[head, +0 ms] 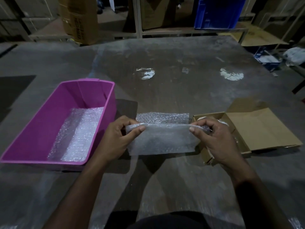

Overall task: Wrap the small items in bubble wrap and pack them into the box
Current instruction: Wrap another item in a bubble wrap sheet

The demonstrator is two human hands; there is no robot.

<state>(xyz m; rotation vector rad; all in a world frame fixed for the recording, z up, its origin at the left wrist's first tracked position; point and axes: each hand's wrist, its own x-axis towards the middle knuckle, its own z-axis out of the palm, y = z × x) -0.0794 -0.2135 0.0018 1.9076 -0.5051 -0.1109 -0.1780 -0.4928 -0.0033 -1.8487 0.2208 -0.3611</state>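
Observation:
A sheet of bubble wrap (162, 138) is held up above the table, folded over along its top edge. My left hand (118, 138) pinches its upper left corner between thumb and fingers. My right hand (216, 138) pinches the upper right corner. Behind the right hand stands an open cardboard box (257, 129) with its lid flap laid back; pale items inside it are mostly hidden by my hand. To the left sits a pink plastic bin (54, 113) holding more bubble wrap (77, 134) on its floor.
The grey table (173, 80) is covered in clear plastic film that reflects lights. Shelving with cardboard boxes (79, 19) and a blue crate (217, 12) stands beyond the far edge. Clutter and a blue box (267, 58) lie at the far right.

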